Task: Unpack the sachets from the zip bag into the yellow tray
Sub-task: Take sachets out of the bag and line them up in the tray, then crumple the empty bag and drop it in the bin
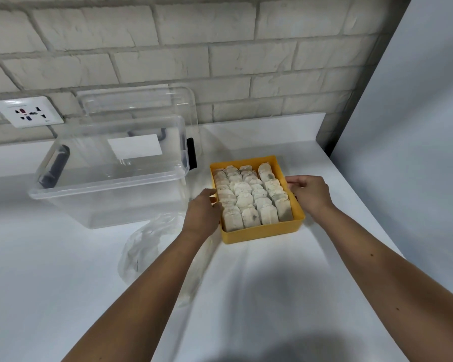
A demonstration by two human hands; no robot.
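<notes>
The yellow tray [262, 232] sits on the white counter, packed with several rows of pale sachets [249, 197] standing on edge. My left hand [202, 212] grips the tray's left wall, fingers curled over the rim. On the opposite side, my right hand [310, 193] holds the right wall, fingertips on its rim. The clear zip bag [147, 246] lies crumpled and flat on the counter, partly under my left forearm; I see no sachets inside it.
A large clear storage box [110, 178] with dark handles stands left of the tray, its lid [141, 100] leaning against the brick wall. A wall socket [28, 111] is at far left. A grey panel [416, 100] bounds the counter on the right.
</notes>
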